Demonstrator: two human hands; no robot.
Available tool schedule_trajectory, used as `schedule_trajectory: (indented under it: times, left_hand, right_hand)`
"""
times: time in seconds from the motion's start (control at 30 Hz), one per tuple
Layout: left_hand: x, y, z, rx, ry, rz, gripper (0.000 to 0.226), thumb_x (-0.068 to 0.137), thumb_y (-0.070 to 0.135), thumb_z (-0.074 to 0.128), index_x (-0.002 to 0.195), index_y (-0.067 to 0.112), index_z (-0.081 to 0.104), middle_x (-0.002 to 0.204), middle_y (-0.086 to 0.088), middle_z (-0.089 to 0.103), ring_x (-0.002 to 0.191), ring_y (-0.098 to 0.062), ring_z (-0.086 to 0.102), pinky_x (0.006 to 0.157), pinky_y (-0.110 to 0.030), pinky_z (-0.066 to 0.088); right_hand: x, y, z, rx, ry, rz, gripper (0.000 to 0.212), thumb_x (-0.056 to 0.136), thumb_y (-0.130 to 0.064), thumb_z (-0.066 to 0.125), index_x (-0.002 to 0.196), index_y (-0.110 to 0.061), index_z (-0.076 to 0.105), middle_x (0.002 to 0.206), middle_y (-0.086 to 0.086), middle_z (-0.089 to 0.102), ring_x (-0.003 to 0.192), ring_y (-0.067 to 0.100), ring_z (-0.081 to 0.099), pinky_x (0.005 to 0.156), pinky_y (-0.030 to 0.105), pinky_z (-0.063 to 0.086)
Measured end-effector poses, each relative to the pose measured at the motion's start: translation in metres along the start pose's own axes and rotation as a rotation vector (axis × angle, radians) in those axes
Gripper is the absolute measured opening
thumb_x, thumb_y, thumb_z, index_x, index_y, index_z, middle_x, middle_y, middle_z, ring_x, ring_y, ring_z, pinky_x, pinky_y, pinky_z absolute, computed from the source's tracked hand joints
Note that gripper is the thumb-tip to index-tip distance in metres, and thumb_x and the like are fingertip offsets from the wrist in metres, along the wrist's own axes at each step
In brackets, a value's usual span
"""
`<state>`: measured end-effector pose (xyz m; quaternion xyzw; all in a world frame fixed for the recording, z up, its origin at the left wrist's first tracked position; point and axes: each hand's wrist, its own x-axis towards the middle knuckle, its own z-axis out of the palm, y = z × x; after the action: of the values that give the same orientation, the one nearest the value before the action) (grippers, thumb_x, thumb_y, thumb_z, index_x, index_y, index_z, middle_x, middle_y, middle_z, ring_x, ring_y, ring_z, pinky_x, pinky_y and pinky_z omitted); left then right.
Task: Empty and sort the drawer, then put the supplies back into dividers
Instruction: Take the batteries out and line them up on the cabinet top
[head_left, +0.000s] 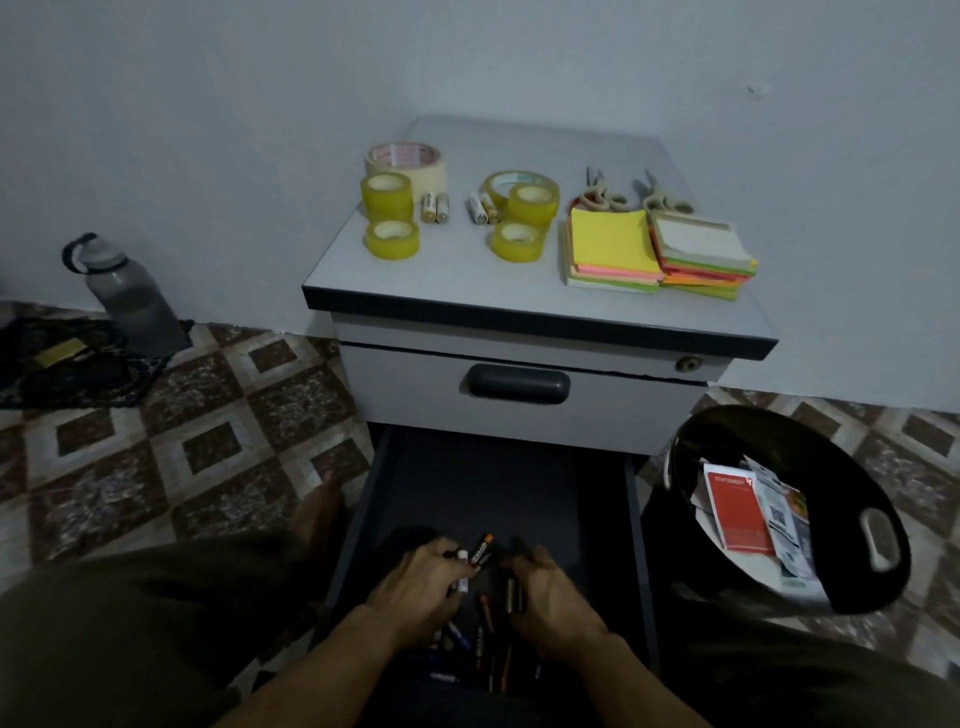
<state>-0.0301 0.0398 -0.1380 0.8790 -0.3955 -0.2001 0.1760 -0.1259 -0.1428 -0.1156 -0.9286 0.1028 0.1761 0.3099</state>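
Observation:
The dark lower drawer (498, 483) of a grey cabinet is pulled out toward me. Near its front lie several loose batteries and pens (483, 639). My left hand (421, 587) grips a few batteries, one black with an orange tip (482, 552), another white. My right hand (545, 597) is curled round a dark battery (513, 595) beside it. On the cabinet top (457, 270) sit several tape rolls (392, 208), batteries (435, 208), two pairs of scissors (613, 195) and stacks of sticky notes (613, 249).
A black bin (779, 509) holding paper and packaging stands on the floor right of the drawer. A grey water bottle (130, 296) and a dark bag (78, 364) lie at the left by the wall. The upper drawer (519, 384) is closed.

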Motion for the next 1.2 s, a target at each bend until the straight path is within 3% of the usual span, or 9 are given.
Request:
schedule_trajectory:
  times: [0.3,0.4,0.53,0.63,0.73,0.97,1.1,1.2]
  left_hand:
    - [0.000,-0.004,0.000,-0.028,0.004,-0.050,0.043,0.085,0.037,0.046,0.123,0.030,0.065,0.125,0.003,0.055,0.110,-0.020,0.061,0.093,-0.026,0.048]
    - [-0.002,-0.006,-0.003,-0.086,0.033,-0.041,0.040,0.085,0.035,0.051,0.121,0.030,0.069,0.124,0.002,0.057,0.110,-0.014,0.060,0.095,-0.021,0.046]
    - [-0.006,-0.001,-0.008,-0.161,0.076,-0.012,0.029,0.084,0.027,0.061,0.107,0.021,0.077,0.114,-0.004,0.066,0.101,-0.009,0.063,0.088,-0.012,0.045]
    - [-0.011,-0.001,-0.013,-0.244,0.118,-0.020,0.026,0.082,0.022,0.072,0.107,0.021,0.078,0.110,0.001,0.067,0.082,0.005,0.061,0.080,-0.007,0.048]
    - [-0.015,0.007,-0.024,-0.343,0.170,-0.051,0.032,0.076,0.022,0.079,0.108,0.021,0.078,0.107,0.004,0.068,0.080,0.001,0.066,0.079,-0.020,0.055]
    - [-0.034,0.049,-0.093,-0.446,0.296,0.071,0.032,0.077,0.021,0.084,0.108,0.023,0.078,0.110,0.011,0.067,0.084,-0.001,0.066,0.075,-0.013,0.054]
    - [-0.055,0.063,-0.151,-0.421,0.395,0.124,0.031,0.077,0.020,0.085,0.106,0.028,0.078,0.110,0.017,0.067,0.087,-0.004,0.067,0.077,-0.017,0.056]
    - [-0.067,0.075,-0.201,-0.339,0.476,0.197,0.033,0.075,0.020,0.086,0.106,0.029,0.077,0.107,0.015,0.070,0.085,-0.005,0.069,0.076,-0.021,0.059]
  right_hand:
    - [-0.010,-0.005,-0.002,0.068,0.053,0.029,0.061,0.084,-0.060,0.062,0.130,-0.022,0.056,0.134,0.004,0.043,0.120,0.022,0.055,0.104,0.020,0.040]
    - [-0.008,-0.006,-0.004,0.082,0.058,0.034,0.077,0.068,-0.078,0.055,0.124,-0.026,0.058,0.127,0.000,0.045,0.116,0.022,0.057,0.102,0.025,0.045]
    - [-0.005,-0.007,-0.007,0.049,0.073,0.033,0.057,0.075,-0.055,0.063,0.124,-0.028,0.059,0.116,-0.003,0.047,0.108,0.018,0.058,0.097,0.022,0.045]
    - [-0.007,-0.015,-0.018,0.031,0.081,0.037,0.052,0.078,-0.036,0.069,0.128,-0.025,0.059,0.113,-0.003,0.046,0.108,0.016,0.055,0.087,0.008,0.038]
    - [-0.008,-0.026,-0.034,0.015,0.094,0.036,0.055,0.078,-0.022,0.070,0.131,-0.020,0.056,0.115,0.000,0.045,0.109,0.017,0.054,0.075,0.004,0.032]
    - [-0.035,-0.059,-0.090,-0.004,0.198,-0.061,0.061,0.078,-0.022,0.075,0.136,-0.021,0.054,0.114,-0.004,0.048,0.110,0.014,0.056,0.083,0.008,0.033]
    - [-0.061,-0.084,-0.132,-0.016,0.277,-0.147,0.060,0.080,-0.024,0.075,0.136,-0.025,0.054,0.123,-0.005,0.051,0.103,0.008,0.054,0.080,0.006,0.036]
    - [-0.080,-0.108,-0.170,-0.005,0.314,-0.223,0.055,0.083,-0.024,0.076,0.133,-0.031,0.053,0.118,-0.012,0.048,0.095,0.003,0.055,0.072,0.005,0.043]
